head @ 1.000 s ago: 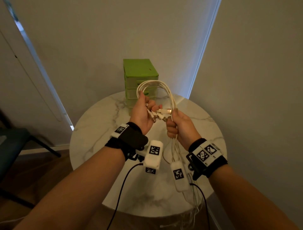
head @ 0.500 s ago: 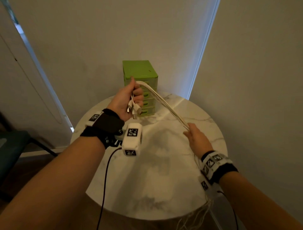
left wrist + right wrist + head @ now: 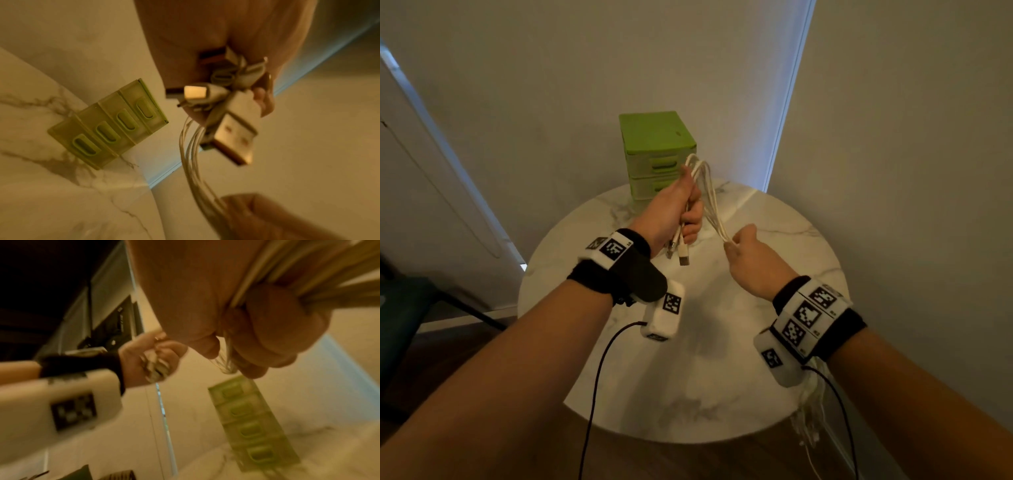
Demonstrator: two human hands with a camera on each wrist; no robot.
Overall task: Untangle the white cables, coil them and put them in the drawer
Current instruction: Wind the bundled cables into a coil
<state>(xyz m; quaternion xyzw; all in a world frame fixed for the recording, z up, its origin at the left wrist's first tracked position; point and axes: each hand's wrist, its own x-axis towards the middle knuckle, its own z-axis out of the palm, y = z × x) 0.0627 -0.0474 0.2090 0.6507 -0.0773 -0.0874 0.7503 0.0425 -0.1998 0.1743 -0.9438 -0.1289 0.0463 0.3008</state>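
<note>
My left hand (image 3: 681, 209) grips a bundle of white cables (image 3: 707, 192) above the round table, with the plug ends (image 3: 683, 255) hanging below the fist. The left wrist view shows several USB plugs (image 3: 232, 128) bunched under that fist (image 3: 216, 48). The strands loop over the top of the fist and run down to my right hand (image 3: 743, 246), which pinches them; the right wrist view shows its fingers (image 3: 267, 331) curled round the strands (image 3: 225, 365). More cable hangs off the table edge under my right wrist (image 3: 810, 411). A green drawer unit (image 3: 657, 154) stands behind, drawers closed.
The round marble table (image 3: 688, 377) sits in a corner between two walls. A dark chair (image 3: 400, 308) stands at the left on the wooden floor. Black leads (image 3: 599, 377) hang from the wrist cameras.
My left hand has dropped and swung right in front of the drawer unit, plugs now pointing down. My right hand slid up the strands towards the left, shortening the span between them.
</note>
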